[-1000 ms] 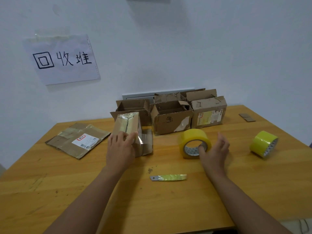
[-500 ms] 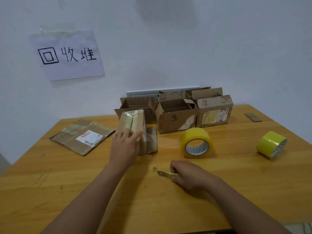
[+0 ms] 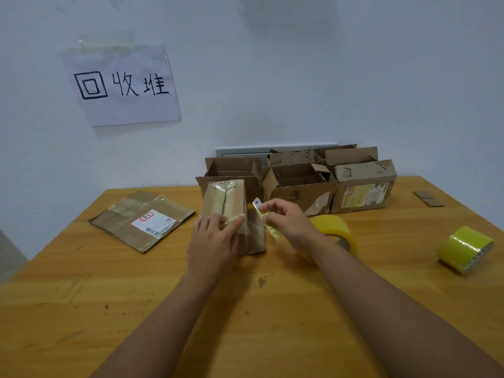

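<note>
Both hands are engaged at the centre of the table (image 3: 81,296). We record the left hand (image 3: 215,238) laid flat, fingers straight, pressing on the near top edge of the taped box (image 3: 225,203). The right hand (image 3: 289,225) pinches a small cutter (image 3: 262,213) between thumb and fingertips, blade end raised and pointing towards the box.

In descending order of size, we note:
- the table, wooden and scuffed;
- the open boxes (image 3: 300,184), a row at the far edge against the wall, flaps up;
- the flattened carton (image 3: 141,219), to the left, label upward, well apart from the hands;
- the taped box, standing just in front of that row, its top seam under clear tape;
- the tape roll (image 3: 335,227), yellow, behind the right wrist and partly hidden by it;
- the second roll (image 3: 463,249), on its side near the right edge;
- the cutter, wrapped in yellow, its tip just beside the box's upper right side, not touching as far as we can tell.

Assessment: we judge the step in hand to be bringing the blade to the sealed seam while the box is steadied. The next move calls for setting the tip at the far end of the seam and drawing it along the tape, shallow, with the left fingers kept clear of the cutting line. At present they lie across the near end of that seam.
</note>
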Motion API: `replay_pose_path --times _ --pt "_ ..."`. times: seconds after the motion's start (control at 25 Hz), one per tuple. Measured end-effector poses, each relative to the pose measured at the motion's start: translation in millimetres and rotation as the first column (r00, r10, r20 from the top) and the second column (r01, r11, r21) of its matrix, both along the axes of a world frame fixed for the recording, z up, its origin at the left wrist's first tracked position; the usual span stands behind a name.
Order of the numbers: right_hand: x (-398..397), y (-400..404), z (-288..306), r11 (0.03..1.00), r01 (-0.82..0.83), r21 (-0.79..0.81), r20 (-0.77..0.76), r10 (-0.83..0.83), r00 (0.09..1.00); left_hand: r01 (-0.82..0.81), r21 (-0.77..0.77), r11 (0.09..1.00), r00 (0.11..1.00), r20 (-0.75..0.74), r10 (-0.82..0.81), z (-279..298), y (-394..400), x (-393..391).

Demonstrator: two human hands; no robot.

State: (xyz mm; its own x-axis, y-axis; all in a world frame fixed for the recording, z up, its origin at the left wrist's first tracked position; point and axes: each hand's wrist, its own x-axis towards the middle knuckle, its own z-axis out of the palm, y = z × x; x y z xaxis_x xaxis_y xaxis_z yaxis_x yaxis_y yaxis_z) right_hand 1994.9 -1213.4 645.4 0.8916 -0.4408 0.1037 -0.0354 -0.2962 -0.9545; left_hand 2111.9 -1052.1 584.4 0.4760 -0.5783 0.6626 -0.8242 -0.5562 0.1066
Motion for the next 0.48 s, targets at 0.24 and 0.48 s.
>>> replay_pose_path --times 0.24,0.48 --pt "-6.4 -13.6 -5.6 1.000 0.015 0.021 -0.001 -0.015 1.000 0.019 0.006 1.000 1.000 0.003 -0.019 0.6 3.0 5.0" --pt "-15.8 -22.2 -7.1 0.986 -0.158 -0.058 -0.066 0.154 0.986 0.027 0.050 0.998 0.999 -0.027 -0.026 4.1 5.6 9.0"
